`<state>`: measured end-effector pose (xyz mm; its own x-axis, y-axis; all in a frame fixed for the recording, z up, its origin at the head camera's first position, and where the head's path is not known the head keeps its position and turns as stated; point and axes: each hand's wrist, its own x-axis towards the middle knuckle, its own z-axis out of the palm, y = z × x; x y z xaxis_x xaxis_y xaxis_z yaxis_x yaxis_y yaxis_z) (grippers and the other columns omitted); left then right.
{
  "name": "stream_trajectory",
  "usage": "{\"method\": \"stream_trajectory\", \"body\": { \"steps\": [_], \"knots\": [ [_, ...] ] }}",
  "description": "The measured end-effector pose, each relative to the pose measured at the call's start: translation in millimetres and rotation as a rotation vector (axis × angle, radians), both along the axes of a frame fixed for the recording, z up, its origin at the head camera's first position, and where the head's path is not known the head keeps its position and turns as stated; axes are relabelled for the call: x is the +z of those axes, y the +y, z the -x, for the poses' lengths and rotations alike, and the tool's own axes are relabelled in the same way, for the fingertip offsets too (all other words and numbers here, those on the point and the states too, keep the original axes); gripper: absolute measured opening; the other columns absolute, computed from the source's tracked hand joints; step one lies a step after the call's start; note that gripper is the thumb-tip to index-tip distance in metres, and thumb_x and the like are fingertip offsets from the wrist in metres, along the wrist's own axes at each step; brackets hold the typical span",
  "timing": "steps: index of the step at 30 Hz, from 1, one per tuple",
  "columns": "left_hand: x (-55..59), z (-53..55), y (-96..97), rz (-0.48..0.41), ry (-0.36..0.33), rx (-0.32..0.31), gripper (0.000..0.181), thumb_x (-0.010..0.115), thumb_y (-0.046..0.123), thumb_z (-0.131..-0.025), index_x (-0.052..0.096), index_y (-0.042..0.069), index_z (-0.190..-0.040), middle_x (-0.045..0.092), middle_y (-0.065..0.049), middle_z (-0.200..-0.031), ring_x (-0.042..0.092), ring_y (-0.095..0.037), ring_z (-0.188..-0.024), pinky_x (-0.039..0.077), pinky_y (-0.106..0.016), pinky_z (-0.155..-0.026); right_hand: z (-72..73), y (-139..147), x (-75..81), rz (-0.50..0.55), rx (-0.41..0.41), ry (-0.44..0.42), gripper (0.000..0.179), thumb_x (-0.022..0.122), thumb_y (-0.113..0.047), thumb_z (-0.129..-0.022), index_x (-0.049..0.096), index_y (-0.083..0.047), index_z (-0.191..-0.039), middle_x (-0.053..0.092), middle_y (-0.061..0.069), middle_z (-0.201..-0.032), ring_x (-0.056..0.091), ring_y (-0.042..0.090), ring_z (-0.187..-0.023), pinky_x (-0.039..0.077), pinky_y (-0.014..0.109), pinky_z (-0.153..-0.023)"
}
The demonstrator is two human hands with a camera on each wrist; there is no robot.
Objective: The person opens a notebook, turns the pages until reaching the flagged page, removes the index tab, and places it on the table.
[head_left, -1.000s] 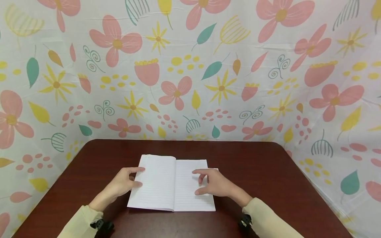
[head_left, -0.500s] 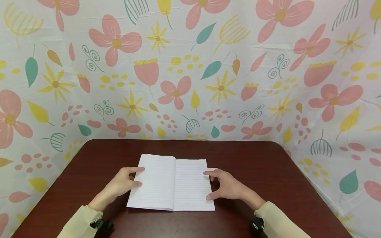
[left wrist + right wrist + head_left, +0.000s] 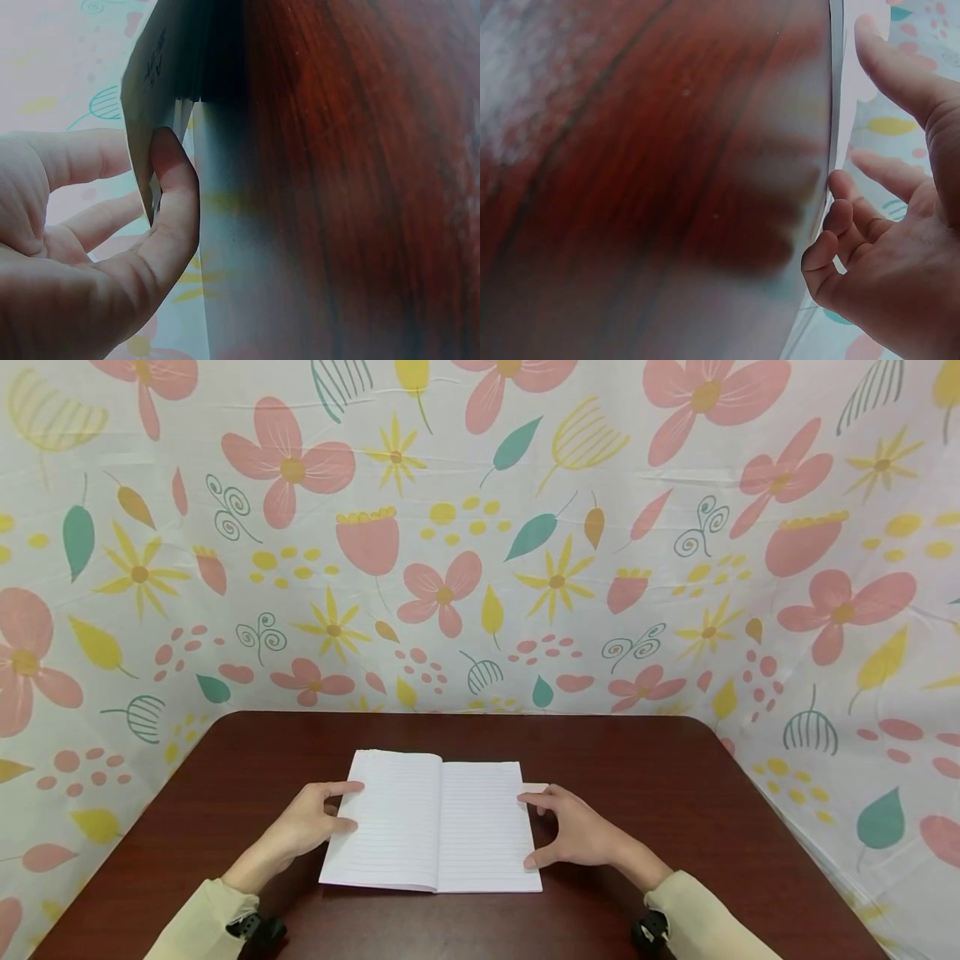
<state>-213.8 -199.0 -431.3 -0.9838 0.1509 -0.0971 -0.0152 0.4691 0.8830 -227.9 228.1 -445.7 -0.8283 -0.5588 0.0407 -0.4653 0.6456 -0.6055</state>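
Observation:
An open notebook [image 3: 480, 827] with white lined pages lies on the dark wooden table. My left hand [image 3: 307, 818] grips its left edge, with index finger and thumb over the page. In the left wrist view, that hand [image 3: 97, 217] pinches the tilted cover [image 3: 146, 82], which bears dark handwriting, and one bent digit lies against its outer side. At the right edge is my right hand [image 3: 573, 831], its index finger and thumb spread apart over the page margin. The right wrist view shows that hand's [image 3: 900, 217] other fingers loosely bent, tips right at the notebook's edge [image 3: 836, 82].
A small white strip [image 3: 535, 787] sticks out past the notebook's right edge, near the right index finger. Brown tabletop [image 3: 645, 760] surrounds the notebook. Behind and beside it hangs a white cloth [image 3: 465, 460] printed with flowers and leaves. Both wrists wear black bands [image 3: 258, 931].
My right hand has moved right, from over the right page to its outer edge, with the thumb and index finger spreading wider. The left hand and the notebook stay in place.

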Motion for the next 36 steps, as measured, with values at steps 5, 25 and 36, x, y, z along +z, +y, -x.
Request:
{"method": "stream_trajectory", "body": {
  "steps": [5, 25, 36],
  "knots": [
    [0.8, -0.8, 0.5, 0.002, -0.002, 0.001, 0.060, 0.078, -0.010, -0.085, 0.061, -0.007, -0.142, 0.062, -0.029, -0.129, 0.070, -0.026, -0.089, 0.060, -0.041, -0.073, 1.0, -0.3, -2.1, -0.005, -0.006, -0.012, 0.092, 0.097, -0.043, -0.073, 0.060, -0.005, -0.148, 0.054, 0.006, -0.115, 0.050, 0.027, -0.110, 0.047, 0.044, -0.088],
    [0.8, -1.2, 1.0, 0.002, -0.002, 0.004, 0.060, 0.077, -0.011, -0.084, 0.060, -0.007, -0.142, 0.060, -0.029, -0.131, 0.069, -0.025, -0.087, 0.060, -0.041, -0.072, -0.4, -5.2, -5.2, -0.062, -0.067, 0.000, 0.091, 0.099, -0.046, -0.069, 0.065, -0.007, -0.144, 0.051, 0.007, -0.119, 0.046, 0.027, -0.111, 0.046, 0.046, -0.088],
    [-1.0, -0.4, -0.1, 0.004, 0.009, 0.001, 0.059, 0.078, -0.010, -0.084, 0.061, -0.008, -0.140, 0.061, -0.031, -0.132, 0.070, -0.026, -0.091, 0.060, -0.041, -0.074, -1.1, -8.4, -1.4, -0.045, -0.078, 0.003, 0.088, 0.099, -0.043, -0.070, 0.066, -0.005, -0.143, 0.053, 0.007, -0.117, 0.047, 0.028, -0.111, 0.046, 0.046, -0.089]
  ]
}}
